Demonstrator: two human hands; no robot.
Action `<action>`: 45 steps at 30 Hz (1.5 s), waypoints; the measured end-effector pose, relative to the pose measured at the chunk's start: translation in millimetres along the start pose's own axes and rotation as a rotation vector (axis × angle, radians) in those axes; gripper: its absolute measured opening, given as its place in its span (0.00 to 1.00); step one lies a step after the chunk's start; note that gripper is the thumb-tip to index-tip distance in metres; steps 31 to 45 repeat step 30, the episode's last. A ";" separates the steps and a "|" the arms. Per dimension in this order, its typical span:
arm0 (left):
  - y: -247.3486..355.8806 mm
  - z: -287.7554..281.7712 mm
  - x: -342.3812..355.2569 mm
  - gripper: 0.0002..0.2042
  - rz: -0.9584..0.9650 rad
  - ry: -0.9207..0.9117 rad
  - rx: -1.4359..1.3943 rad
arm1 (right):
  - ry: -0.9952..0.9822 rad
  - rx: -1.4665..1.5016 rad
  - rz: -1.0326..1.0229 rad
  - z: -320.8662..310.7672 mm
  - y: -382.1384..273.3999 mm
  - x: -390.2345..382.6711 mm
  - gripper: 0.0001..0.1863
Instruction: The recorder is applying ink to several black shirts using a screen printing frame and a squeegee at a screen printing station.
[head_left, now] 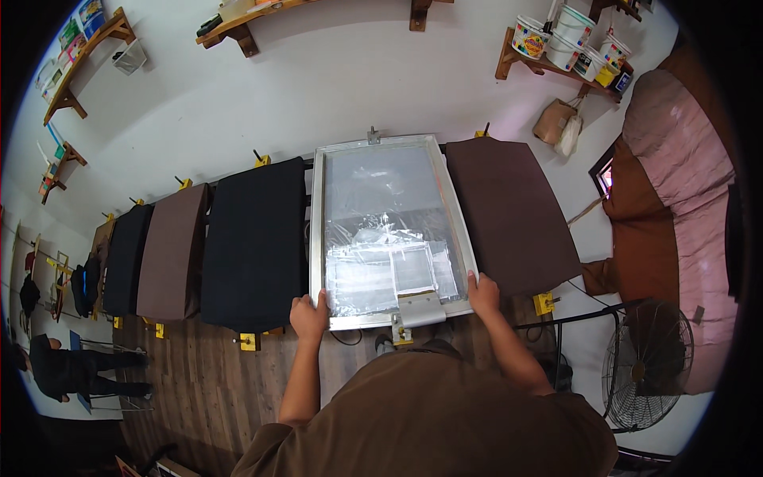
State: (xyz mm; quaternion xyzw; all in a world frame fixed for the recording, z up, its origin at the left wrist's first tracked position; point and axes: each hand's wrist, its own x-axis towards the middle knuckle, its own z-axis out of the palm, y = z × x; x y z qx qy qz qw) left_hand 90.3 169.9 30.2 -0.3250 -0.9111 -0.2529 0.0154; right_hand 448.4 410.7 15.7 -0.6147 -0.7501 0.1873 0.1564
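Note:
A metal-edged printing screen point(319, 199) lies in front of me, between fabric-covered boards. My left hand point(308, 316) is closed around its near left corner, thumb up along the rim. On the near right side, my right hand point(483, 294) grips the same rim. White ink point(358, 278) and shiny clear tape cover the near half of the mesh, around a paler rectangle. A squeegee point(421, 309) with a grey metal handle rests at the near edge of the screen. What lies under the screen is mostly hidden.
Left of the screen runs a row of boards with a black shirt point(253, 242) and a mauve one point(171, 254); a brown shirt point(513, 215) is at right. Yellow clamps point(247, 342) stick out below. A fan point(648, 366) stands right; another person point(71, 370) is far left.

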 end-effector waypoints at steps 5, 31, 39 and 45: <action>-2.2 1.7 -2.2 0.24 0.019 0.001 0.047 | -0.002 0.012 0.004 0.4 3.1 2.0 0.27; 84.5 -37.9 -39.8 0.14 0.450 -0.282 -0.634 | -0.329 0.101 -0.825 -63.5 -80.8 -69.3 0.35; 84.5 -37.9 -39.8 0.14 0.450 -0.282 -0.634 | -0.329 0.101 -0.825 -63.5 -80.8 -69.3 0.35; 84.5 -37.9 -39.8 0.14 0.450 -0.282 -0.634 | -0.329 0.101 -0.825 -63.5 -80.8 -69.3 0.35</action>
